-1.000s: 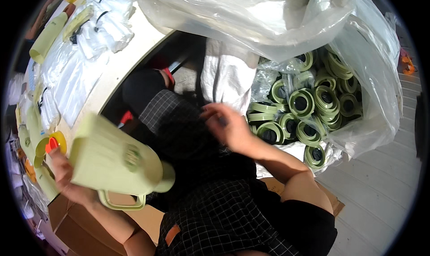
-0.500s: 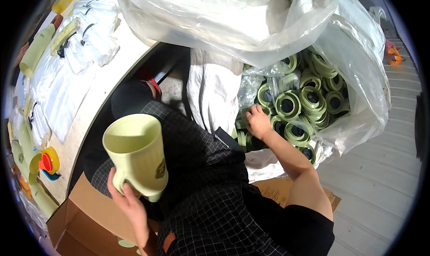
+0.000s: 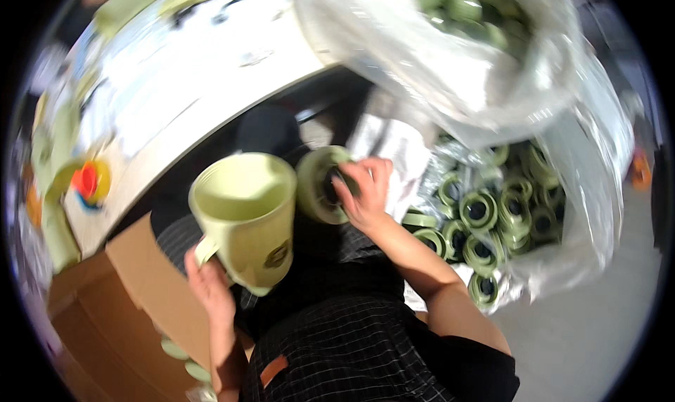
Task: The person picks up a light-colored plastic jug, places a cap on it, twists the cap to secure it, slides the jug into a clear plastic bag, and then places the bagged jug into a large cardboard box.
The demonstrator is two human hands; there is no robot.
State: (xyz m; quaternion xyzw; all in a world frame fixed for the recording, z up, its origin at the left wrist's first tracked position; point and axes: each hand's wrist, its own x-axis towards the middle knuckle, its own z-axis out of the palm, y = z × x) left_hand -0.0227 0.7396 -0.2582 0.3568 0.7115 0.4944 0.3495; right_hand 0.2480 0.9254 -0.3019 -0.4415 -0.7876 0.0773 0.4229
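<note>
My left hand [image 3: 211,284] is closed round the handle of a large pale green pitcher [image 3: 247,223], which is upright with its open mouth facing up and a dark round mark on its side. Close to the pitcher's right side, my right hand [image 3: 365,191] grips a round green lid [image 3: 316,187] with a dark centre. The lid is tilted on edge and blurred by motion; a small gap separates it from the pitcher. Several similar green lids [image 3: 480,211] lie heaped in a clear plastic-lined sack [image 3: 587,191] to my right.
A pale curved table [image 3: 176,131] at the left bears white plastic bags and green pitchers. Red and yellow round pieces [image 3: 90,180] sit near its edge. An open cardboard box [image 3: 133,261] stands at lower left. Another plastic sack [image 3: 436,72] with green parts is at the far right.
My right hand has come out of the sack of lids with one lid and moved left to the pitcher. The pitcher has shifted slightly right in view, and the whole view has turned.
</note>
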